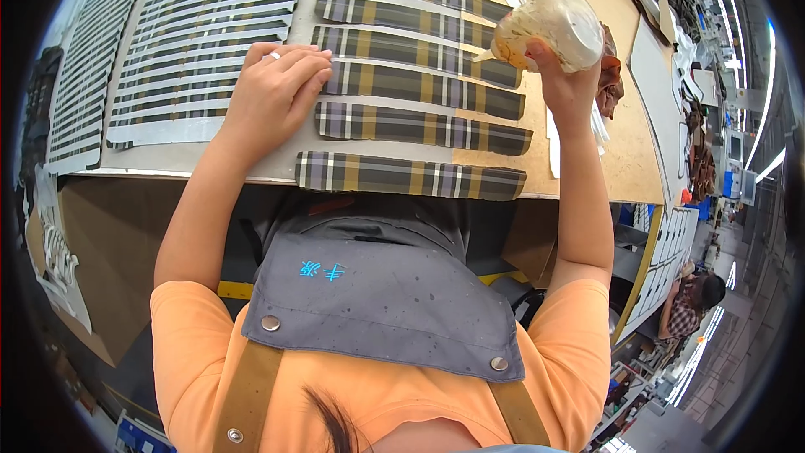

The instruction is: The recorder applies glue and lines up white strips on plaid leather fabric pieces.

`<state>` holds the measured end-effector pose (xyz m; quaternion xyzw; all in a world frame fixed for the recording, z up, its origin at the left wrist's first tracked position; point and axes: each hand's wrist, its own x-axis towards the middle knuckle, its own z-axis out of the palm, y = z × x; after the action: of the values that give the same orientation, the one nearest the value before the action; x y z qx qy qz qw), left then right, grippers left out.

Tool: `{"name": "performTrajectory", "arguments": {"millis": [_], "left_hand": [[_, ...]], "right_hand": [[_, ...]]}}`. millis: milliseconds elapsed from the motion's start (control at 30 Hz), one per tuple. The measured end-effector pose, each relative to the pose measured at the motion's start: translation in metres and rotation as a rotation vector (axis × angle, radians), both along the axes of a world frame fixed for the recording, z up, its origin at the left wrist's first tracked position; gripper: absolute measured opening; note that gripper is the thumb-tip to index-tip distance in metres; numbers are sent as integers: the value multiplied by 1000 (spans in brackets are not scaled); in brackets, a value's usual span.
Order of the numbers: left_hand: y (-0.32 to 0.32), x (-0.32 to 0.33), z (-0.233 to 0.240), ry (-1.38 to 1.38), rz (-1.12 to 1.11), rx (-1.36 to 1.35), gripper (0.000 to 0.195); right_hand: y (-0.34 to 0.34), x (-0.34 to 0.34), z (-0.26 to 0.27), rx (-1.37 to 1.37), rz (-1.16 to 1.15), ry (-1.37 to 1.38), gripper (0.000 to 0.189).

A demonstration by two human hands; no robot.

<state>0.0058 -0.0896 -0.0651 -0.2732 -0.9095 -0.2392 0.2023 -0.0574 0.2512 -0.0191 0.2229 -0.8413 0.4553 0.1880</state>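
My right hand [569,85] grips a translucent squeeze bottle [560,28] smeared with brownish residue. The bottle is tilted, its narrow nozzle [485,56] pointing down and left over the right part of a plaid strip [402,50]. Whether the tip touches the strip is unclear. My left hand [277,91] rests at the left ends of the middle strips, fingers close together and fingertips at a strip's edge. Its grip, if any, is hidden. Several dark plaid strips with white, mustard and purple bands lie in a column, the nearest strip [409,175] along the table's front edge.
To the left, rows of overlapping plaid strips with pale edges [201,44] cover grey sheets. White strips [553,145] and a brown crumpled piece [610,78] lie beyond my right hand on the tan board [629,138]. A person [688,305] is at far right.
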Motion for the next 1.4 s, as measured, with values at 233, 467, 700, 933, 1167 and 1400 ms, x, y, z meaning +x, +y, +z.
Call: {"name": "performTrajectory", "arguments": {"millis": [233, 467, 700, 933, 1167, 1400], "left_hand": [[0, 0, 3, -75, 4, -6, 14], [0, 0, 4, -78, 2, 10, 13], [0, 2, 3, -48, -3, -1, 11], [0, 1, 0, -40, -8, 28, 9], [-2, 2, -1, -56, -17, 26, 10], [-2, 2, -2, -60, -9, 32, 10]], "right_hand": [[39, 10, -1, -61, -120, 14, 58], [46, 17, 22, -74, -235, -21, 61], [-15, 10, 19, -257, 14, -44, 35], [-69, -10, -11, -150, 255, -159, 39], [-87, -13, -8, -33, 292, -147, 35], [-69, -1, 5, -30, 175, -190, 52]]}}
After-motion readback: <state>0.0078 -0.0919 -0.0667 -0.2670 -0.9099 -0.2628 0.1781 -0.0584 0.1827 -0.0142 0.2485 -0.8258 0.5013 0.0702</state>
